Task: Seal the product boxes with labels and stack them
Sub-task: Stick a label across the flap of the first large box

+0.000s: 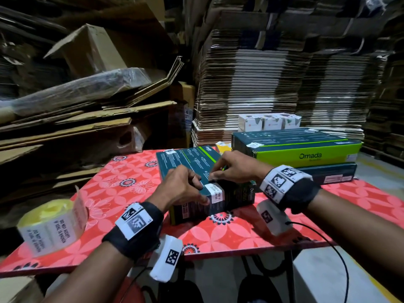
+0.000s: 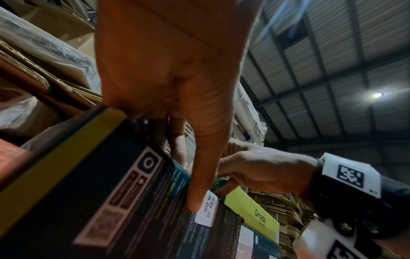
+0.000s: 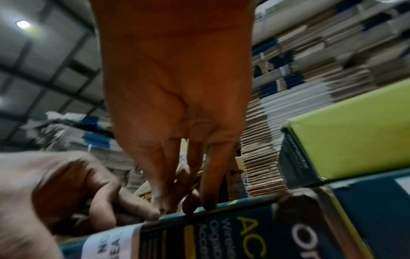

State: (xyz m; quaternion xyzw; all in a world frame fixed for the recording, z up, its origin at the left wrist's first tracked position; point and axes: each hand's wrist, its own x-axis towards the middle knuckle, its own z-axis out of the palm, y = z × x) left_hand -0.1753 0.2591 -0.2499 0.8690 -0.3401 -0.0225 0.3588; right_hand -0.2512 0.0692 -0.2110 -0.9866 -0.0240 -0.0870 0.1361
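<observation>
A dark teal product box (image 1: 188, 158) lies on the red flowered table (image 1: 122, 184). A white seal label (image 1: 216, 194) wraps over its near top edge. My left hand (image 1: 200, 191) holds that edge, fingers curled on top. In the left wrist view its thumb (image 2: 196, 198) presses the box's (image 2: 133, 201) front face at the side of the label (image 2: 207, 210). My right hand (image 1: 215, 174) rests its fingertips (image 3: 208, 201) on the top of the box (image 3: 221, 233) just beyond the label (image 3: 111, 243).
A roll of seal labels (image 1: 50, 224) sits at the table's left front corner. At the right stands a stack of Omada boxes (image 1: 306, 154), with small white boxes (image 1: 269, 122) behind it. Flattened cardboard is piled high to the left and behind.
</observation>
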